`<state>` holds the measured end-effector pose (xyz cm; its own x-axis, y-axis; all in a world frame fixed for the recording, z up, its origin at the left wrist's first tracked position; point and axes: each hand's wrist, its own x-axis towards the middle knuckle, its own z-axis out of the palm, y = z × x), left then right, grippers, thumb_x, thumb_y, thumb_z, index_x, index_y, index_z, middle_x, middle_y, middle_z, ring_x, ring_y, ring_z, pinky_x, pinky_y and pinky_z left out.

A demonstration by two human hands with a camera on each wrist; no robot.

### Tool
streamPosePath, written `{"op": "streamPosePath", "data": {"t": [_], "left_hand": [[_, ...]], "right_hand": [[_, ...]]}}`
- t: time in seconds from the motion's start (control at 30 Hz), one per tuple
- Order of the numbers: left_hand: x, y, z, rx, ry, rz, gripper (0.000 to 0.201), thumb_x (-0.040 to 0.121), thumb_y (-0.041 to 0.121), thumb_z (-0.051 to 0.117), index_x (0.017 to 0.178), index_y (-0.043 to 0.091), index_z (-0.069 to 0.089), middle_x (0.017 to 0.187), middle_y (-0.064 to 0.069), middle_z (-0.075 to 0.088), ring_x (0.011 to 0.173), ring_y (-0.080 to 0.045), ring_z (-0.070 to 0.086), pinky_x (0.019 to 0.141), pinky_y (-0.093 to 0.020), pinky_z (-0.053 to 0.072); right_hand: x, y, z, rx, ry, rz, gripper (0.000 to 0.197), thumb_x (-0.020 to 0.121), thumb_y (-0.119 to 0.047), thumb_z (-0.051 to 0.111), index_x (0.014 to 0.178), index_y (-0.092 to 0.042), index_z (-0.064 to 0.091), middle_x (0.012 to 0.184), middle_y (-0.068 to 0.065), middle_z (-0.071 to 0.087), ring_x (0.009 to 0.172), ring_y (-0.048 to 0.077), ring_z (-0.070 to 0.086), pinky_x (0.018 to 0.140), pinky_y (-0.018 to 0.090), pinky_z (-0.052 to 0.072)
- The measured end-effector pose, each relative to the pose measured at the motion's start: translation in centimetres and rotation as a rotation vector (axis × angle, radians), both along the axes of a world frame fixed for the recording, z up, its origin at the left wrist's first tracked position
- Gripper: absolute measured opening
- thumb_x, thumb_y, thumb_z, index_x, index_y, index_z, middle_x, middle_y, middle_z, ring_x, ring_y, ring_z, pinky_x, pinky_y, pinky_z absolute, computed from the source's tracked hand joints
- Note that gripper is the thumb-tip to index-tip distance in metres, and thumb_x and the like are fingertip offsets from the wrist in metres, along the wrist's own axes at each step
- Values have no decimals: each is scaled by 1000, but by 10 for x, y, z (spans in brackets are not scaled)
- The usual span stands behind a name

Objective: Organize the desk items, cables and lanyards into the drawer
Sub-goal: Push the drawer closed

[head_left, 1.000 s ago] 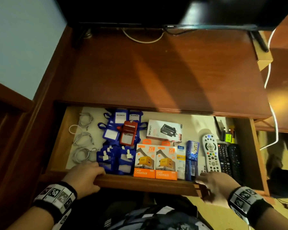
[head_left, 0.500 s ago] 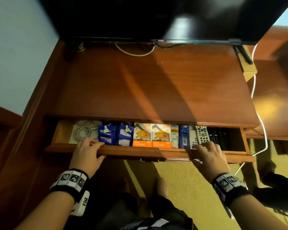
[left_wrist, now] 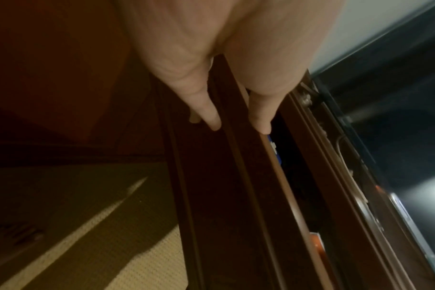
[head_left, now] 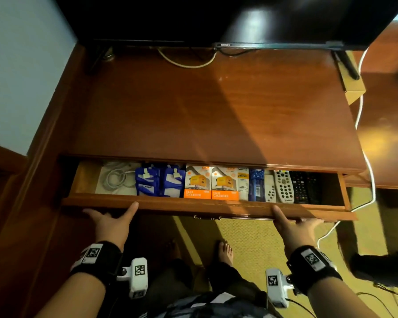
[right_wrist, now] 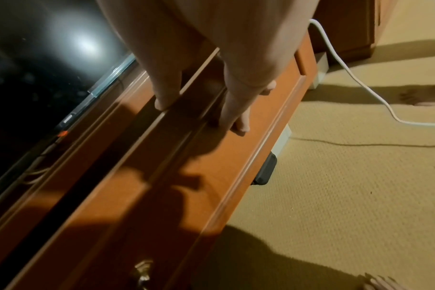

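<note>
While the drawer (head_left: 207,204) stands only partly out from under the bench (head_left: 207,115), both hands press flat against its front panel. The left hand (head_left: 112,222) sits near the drawer's left end, fingers straight and spread, thumb tip lying along the top edge of the panel; in the left wrist view the fingers (left_wrist: 206,109) lie stretched along the dark wood, holding nothing. The right hand (head_left: 293,227) sits toward the right end in the same manner, thumb up on the edge and fingers extended against the panel; the right wrist view shows its fingers (right_wrist: 236,109) straight on the lit wood, nothing clasped.

Inside the visible strip of the drawer, from left to right, lie a coiled white cable (head_left: 116,179) on a pale liner, 2 blue lanyard holders (head_left: 160,183) side by side, 2 orange-and-white charger boxes (head_left: 210,185) touching each other, a slim white box (head_left: 243,183), a blue pack (head_left: 256,185), a grey remote (head_left: 283,187) and a black remote (head_left: 302,188). The rear of the drawer is hidden under the bench top.

A dark television (head_left: 216,19) stands at the back of the bench, with a pale cable loop (head_left: 186,61) beneath it. A white cord (head_left: 365,157) runs down the bench's right side to the carpet (head_left: 251,237). A small metal handle (head_left: 207,218) is fixed at the middle of the drawer front, between the 2 hands and touched by neither.
</note>
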<state>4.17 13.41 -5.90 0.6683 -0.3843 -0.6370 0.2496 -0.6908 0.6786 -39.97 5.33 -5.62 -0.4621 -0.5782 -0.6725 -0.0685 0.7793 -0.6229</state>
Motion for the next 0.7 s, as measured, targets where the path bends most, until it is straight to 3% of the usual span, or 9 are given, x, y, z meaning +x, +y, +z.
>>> {"op": "streamPosePath", "data": {"t": [0.07, 0.13, 0.23, 0.33, 0.4, 0.47, 0.57, 0.7], "left_hand": [[-1, -4, -8, -5, 3, -10, 163, 39, 68, 97, 151, 55, -21, 167, -8, 31, 145, -28, 46, 117, -60, 37], [0, -8, -8, -3, -3, -45, 160, 40, 69, 97, 152, 55, -17, 169, -9, 27, 147, -30, 43, 117, -61, 36], [-1, -21, -4, -13, -49, -105, 144, 71, 42, 94, 159, 42, -19, 170, -13, 24, 152, -31, 35, 121, -59, 30], [0, -36, 0, -59, -63, -137, 139, 77, 27, 92, 161, 35, -19, 168, -16, 27, 147, -28, 43, 122, -54, 31], [0, -46, 2, -57, -101, -147, 134, 80, 23, 89, 163, 31, -16, 166, -17, 31, 144, -27, 48, 121, -50, 33], [-1, -55, 4, -53, -126, -147, 132, 82, 22, 89, 163, 28, -15, 166, -16, 33, 143, -27, 50, 119, -48, 36], [-1, -65, 2, -42, -167, -154, 135, 79, 28, 90, 163, 26, -15, 161, -14, 42, 139, -27, 54, 118, -48, 39], [5, -76, -1, -19, -221, -170, 136, 74, 37, 93, 164, 24, -8, 148, -11, 59, 134, -26, 59, 115, -50, 44]], "right_hand": [[9, -5, 9, 18, 55, 13, 158, 52, -61, 97, 155, -36, -20, 154, 16, 47, 137, 36, 51, 113, 58, 42], [12, -7, 15, 17, 97, 49, 159, 56, -54, 96, 156, -27, -25, 159, 20, 38, 145, 39, 40, 117, 57, 35], [9, -16, 9, -35, 84, 101, 163, 51, -52, 96, 157, -26, -26, 164, 14, 33, 151, 33, 30, 122, 55, 26], [10, -30, 11, -47, 99, 141, 163, 48, -56, 93, 157, -25, -24, 164, 13, 33, 151, 31, 32, 122, 54, 27], [11, -41, 14, -66, 123, 154, 155, 61, -47, 94, 158, -22, -23, 165, 15, 32, 149, 31, 37, 120, 52, 29], [10, -50, 14, -77, 147, 172, 145, 71, -42, 92, 159, -19, -22, 165, 14, 31, 148, 31, 38, 119, 51, 30], [12, -62, 10, -48, 203, 182, 149, 66, -51, 91, 159, -19, -21, 164, 15, 33, 148, 36, 36, 119, 54, 31], [14, -77, 7, -48, 229, 179, 148, 67, -50, 90, 159, -13, -19, 160, 18, 39, 147, 36, 38, 117, 51, 32]]}}
